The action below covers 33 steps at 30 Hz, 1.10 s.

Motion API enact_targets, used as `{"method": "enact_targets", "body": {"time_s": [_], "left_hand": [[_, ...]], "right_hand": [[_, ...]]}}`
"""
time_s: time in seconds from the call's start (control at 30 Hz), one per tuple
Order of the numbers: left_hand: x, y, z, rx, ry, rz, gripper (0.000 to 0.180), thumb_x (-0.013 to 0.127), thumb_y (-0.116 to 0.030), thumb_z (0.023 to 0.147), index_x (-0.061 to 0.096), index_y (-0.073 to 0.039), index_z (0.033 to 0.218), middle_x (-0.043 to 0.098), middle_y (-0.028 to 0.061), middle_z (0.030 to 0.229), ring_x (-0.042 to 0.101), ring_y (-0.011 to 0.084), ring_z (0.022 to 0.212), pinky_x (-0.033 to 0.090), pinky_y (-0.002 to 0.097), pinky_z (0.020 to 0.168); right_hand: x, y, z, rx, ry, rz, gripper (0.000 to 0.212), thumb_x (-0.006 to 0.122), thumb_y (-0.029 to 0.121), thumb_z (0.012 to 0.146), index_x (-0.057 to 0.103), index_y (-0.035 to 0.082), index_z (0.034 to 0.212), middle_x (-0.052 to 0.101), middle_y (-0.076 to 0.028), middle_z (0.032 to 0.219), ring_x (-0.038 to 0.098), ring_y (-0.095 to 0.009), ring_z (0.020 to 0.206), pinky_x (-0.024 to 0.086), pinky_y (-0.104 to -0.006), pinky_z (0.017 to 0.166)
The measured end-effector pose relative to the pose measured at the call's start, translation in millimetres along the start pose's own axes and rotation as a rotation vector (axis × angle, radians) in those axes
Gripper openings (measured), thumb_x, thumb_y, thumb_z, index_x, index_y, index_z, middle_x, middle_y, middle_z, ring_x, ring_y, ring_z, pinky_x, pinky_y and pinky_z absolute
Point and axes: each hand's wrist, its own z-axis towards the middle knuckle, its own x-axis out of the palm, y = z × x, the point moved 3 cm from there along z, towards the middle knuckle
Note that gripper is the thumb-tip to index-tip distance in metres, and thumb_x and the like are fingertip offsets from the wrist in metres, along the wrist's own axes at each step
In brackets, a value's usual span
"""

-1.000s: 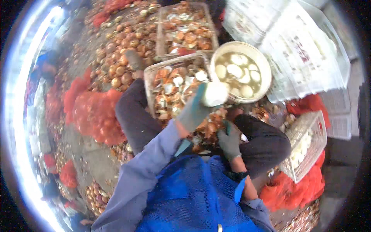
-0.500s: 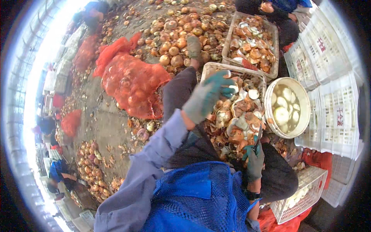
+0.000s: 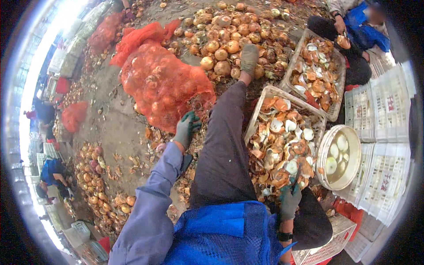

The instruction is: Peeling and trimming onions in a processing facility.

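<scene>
Presently the gloved left hand (image 3: 186,129) reaches with fingers spread, touching the lower edge of the orange mesh sack of onions (image 3: 163,86) just beyond its fingertips; the right hand (image 3: 290,201), fingers curled, seemingly around a small knife, rests by the peel crate (image 3: 265,97); grip one bulb firmly through the opening.

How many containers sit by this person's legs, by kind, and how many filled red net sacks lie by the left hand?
Peel-filled crates: 2, near and far
Round bowl of peeled onions: 1
Filled red net sack by left hand: 1
Total: 4
</scene>
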Motion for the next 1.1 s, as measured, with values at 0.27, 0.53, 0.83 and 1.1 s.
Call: {"method": "enact_targets", "body": {"time_s": [0.27,0.53,0.83,1.1], "left_hand": [[-38.6,91.8,73.4,-0.241,-0.079,-0.020,0.033,0.068,-0.022,0.106,0.062,-0.009,0.136,0.069,0.0066,0.101,0.070,0.0218,0.073,0.053,0.0358,0.060],[-67.8,79.4,156.9,0.229,-0.170,0.842,0.047,0.073,-0.023,0.094,0.065,-0.004,0.136,0.077,0.0160,0.119,0.076,0.0318,0.099,0.059,0.0445,0.086],[-77.0,-28.7,109.6,0.500,-0.721,1.448,0.045,0.064,-0.034,0.095,0.063,-0.004,0.129,0.066,0.0306,0.128,0.066,0.0513,0.113,0.052,0.0607,0.099],[-129.5,-12.4,79.1,0.147,-0.521,1.419,0.066,0.068,-0.032,0.096,0.054,-0.006,0.155,0.063,0.0292,0.147,0.065,0.0478,0.129,0.051,0.0556,0.111]], "right_hand": [[8.4,-30.8,13.8,-0.020,-0.067,0.020,0.038,0.067,0.021,0.106,0.065,-0.007,0.130,0.067,-0.011,0.094,0.058,-0.022,0.086,0.052,-0.0400,0.081],[17.5,-33.7,21.5,0.089,-0.090,0.065,0.026,0.069,0.021,0.103,0.066,0.000,0.118,0.061,0.001,0.085,0.053,-0.009,0.069,0.044,-0.0296,0.061],[16.9,-7.1,12.5,-0.059,-0.164,-0.221,0.024,0.068,0.018,0.104,0.066,-0.001,0.118,0.064,-0.001,0.095,0.060,-0.014,0.084,0.048,-0.0317,0.072],[25.2,6.2,19.1,-0.202,-0.269,-0.169,0.023,0.068,0.017,0.104,0.071,-0.003,0.116,0.066,-0.001,0.098,0.057,-0.014,0.082,0.047,-0.0313,0.072]]}}
